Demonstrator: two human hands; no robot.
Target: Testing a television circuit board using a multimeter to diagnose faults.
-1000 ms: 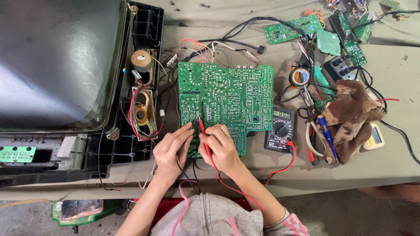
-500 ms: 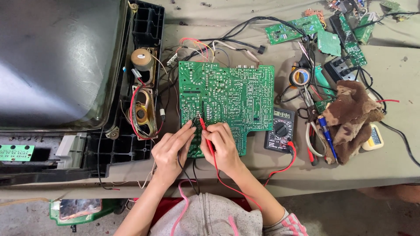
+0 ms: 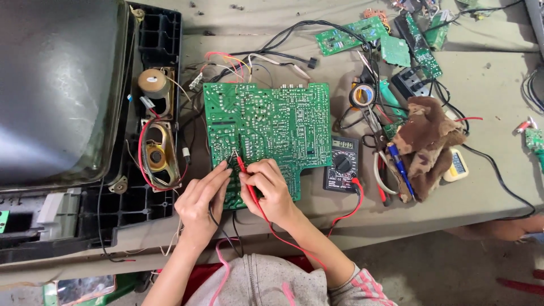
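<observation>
A large green circuit board lies solder side up on the bench. My right hand grips a red test probe, its tip touching the board's lower left area. My left hand pinches a black probe, whose tip meets the board just left of the red one. Red and black leads run to a dark multimeter lying beside the board's right edge.
An opened television with speakers lies screen-up at the left. Smaller green boards, a tape roll, a brown cloth, pens and cables crowd the right. The bench edge runs below the multimeter.
Both hands and probes stay at nearly the same spot on the board; only tiny shifts of the tips are visible.
</observation>
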